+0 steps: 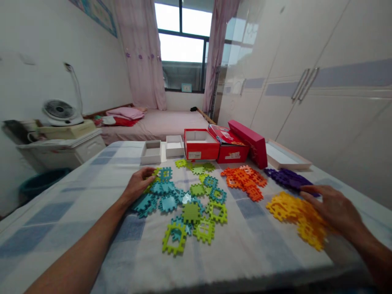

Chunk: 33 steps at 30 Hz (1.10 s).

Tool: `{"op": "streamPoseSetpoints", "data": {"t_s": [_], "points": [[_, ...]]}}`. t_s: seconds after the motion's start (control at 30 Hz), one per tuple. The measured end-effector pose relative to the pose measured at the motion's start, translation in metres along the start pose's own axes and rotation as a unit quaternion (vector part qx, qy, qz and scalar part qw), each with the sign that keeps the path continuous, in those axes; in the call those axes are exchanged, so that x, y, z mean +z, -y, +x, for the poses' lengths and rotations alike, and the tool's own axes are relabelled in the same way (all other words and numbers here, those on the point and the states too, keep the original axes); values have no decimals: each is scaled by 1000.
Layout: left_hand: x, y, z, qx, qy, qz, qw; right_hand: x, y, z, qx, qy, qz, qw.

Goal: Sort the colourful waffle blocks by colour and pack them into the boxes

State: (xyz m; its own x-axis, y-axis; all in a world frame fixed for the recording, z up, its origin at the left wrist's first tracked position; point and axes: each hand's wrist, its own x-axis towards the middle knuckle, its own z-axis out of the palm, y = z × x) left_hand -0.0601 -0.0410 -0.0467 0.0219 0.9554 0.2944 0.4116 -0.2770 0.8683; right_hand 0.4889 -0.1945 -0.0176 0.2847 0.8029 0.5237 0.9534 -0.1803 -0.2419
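Note:
My left hand point(139, 183) is closed at the left side of the pile, its fingertips on a lime-green interlocking tile point(155, 175). Beside that tile stands a teal window tile point(165, 174), and more teal tiles point(168, 203) lie just below. Lime-green tiles point(191, 212) are mixed among them across the middle. On the right, my right hand point(333, 206) hovers over or rests on the yellow tiles point(286, 206), fingers stretched toward the purple tiles point(289, 179). Its underside is hidden. Orange tiles point(243, 179) form a separate heap between the two sides.
Along the table's far side stand two small white boxes point(151, 152), an open red box point(202, 152), another red box point(233, 154), a leaning red lid point(249, 143) and a shallow white tray point(288, 157). A checked cloth point(131, 257) covers the table.

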Motion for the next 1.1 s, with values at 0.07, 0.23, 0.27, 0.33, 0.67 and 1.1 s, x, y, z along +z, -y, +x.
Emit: {"op": "streamPoseSetpoints", "data": {"t_s": [0.07, 0.23, 0.27, 0.33, 0.67, 1.1], "points": [[3, -3, -2, -5, 15, -35, 999, -1, 31, 5, -28, 10, 48, 998], [5, -8, -4, -25, 32, -84, 996, 14, 132, 16, -153, 115, 158, 969], [5, -7, -4, -29, 30, -88, 995, 22, 150, 19, -179, 133, 163, 961], [3, -6, -3, -36, 24, -91, 995, 41, 180, 25, -223, 164, 165, 947], [1, 3, 3, -35, -5, -75, 997, 118, 274, 54, -207, 297, -17, 932], [1, 7, 5, -14, -47, 3, 999, 80, 260, 24, -233, 231, 168, 930]]}}
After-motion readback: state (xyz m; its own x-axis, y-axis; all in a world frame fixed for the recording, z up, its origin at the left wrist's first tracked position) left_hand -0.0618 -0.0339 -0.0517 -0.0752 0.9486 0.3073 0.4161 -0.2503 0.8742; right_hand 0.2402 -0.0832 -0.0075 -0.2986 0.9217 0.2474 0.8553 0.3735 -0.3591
